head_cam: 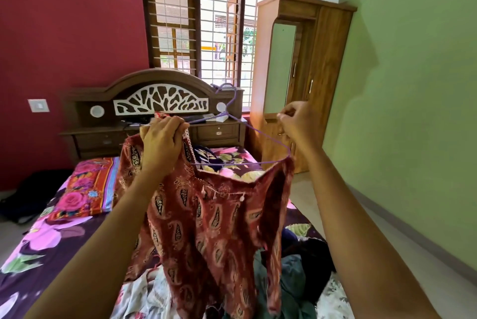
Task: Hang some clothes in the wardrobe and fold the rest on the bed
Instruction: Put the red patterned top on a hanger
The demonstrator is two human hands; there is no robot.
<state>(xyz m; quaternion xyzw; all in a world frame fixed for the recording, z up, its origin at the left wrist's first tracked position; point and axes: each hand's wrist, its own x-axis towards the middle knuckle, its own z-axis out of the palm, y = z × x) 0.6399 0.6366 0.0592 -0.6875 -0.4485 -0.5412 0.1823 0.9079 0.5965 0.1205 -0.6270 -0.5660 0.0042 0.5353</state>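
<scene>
Red paisley top [219,228] held up over bed [51,254], right shoulder draped on purple hanger [226,113], left shoulder bunched in left hand [161,143], fingers curled tight round cloth and hanger end. Right hand [296,122] raised just above hanger's right arm, fingertips pressed together in a pinch, pinched thing too thin to tell. Hem hanging down to clothes pile [296,275] on bed's near end. Wardrobe [327,60] shut, in far corner by green wall, well apart from hanger
</scene>
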